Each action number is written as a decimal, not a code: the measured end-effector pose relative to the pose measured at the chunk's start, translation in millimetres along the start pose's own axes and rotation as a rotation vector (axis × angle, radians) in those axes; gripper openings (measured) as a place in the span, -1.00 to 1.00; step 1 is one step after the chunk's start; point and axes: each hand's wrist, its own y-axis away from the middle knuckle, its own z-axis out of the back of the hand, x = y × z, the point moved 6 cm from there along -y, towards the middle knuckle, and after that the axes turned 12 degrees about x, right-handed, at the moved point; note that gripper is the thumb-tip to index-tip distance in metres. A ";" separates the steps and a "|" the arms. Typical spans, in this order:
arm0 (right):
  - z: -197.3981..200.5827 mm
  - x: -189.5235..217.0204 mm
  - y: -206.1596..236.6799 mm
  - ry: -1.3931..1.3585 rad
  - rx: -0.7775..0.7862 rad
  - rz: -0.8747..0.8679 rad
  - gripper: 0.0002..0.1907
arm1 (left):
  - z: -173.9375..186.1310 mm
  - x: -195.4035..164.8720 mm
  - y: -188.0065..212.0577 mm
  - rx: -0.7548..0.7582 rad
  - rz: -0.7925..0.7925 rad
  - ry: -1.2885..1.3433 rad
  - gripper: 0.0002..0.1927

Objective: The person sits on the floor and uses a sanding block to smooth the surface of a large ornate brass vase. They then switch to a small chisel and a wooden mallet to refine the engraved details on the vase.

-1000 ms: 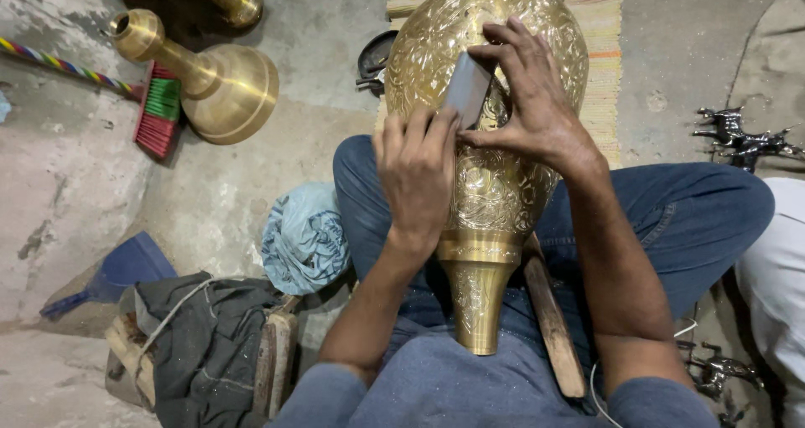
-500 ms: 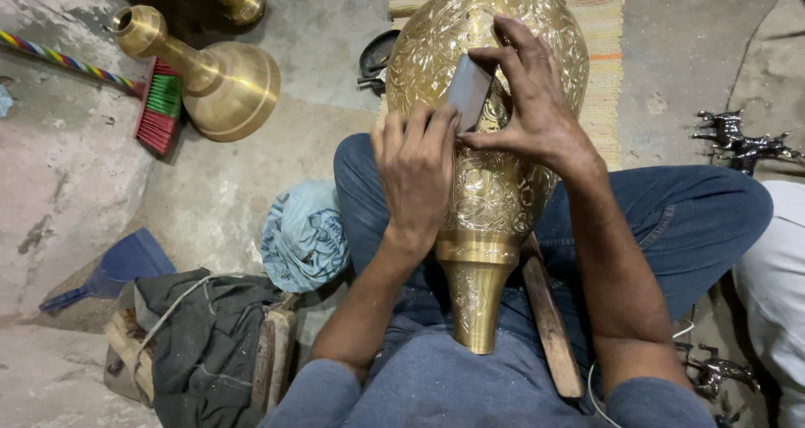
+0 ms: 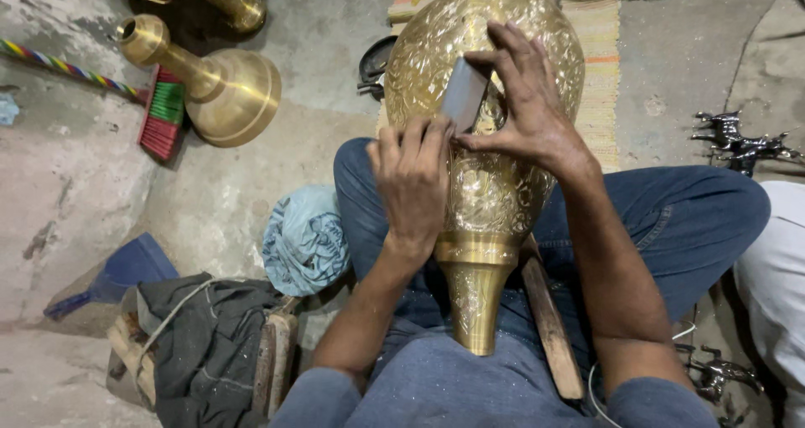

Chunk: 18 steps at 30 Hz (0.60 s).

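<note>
A large engraved brass vase [image 3: 486, 185] lies across my lap, its narrow end pointing toward me. Both hands pinch a flat grey rectangular piece [image 3: 464, 94] pressed against the vase's wide body. My left hand [image 3: 412, 176] holds its lower end with the fingertips. My right hand [image 3: 524, 101] grips its upper edge, fingers spread over the vase. I sit cross-legged in blue jeans [image 3: 671, 214].
A plain brass vase part [image 3: 220, 88] lies on the concrete floor at the left beside a red and green brush [image 3: 161, 111]. A blue cloth bundle [image 3: 303, 239], a dark cloth on a wooden stool [image 3: 210, 344], a wooden stick [image 3: 549, 323] and small metal horse figures [image 3: 738, 139] surround me.
Both hands and the grey piece have barely shifted on the vase; no clear movement.
</note>
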 end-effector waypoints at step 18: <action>-5.6 -3.5 2.1 0.016 0.015 -0.026 0.24 | -7.6 4.3 7.9 0.008 0.040 0.011 -0.70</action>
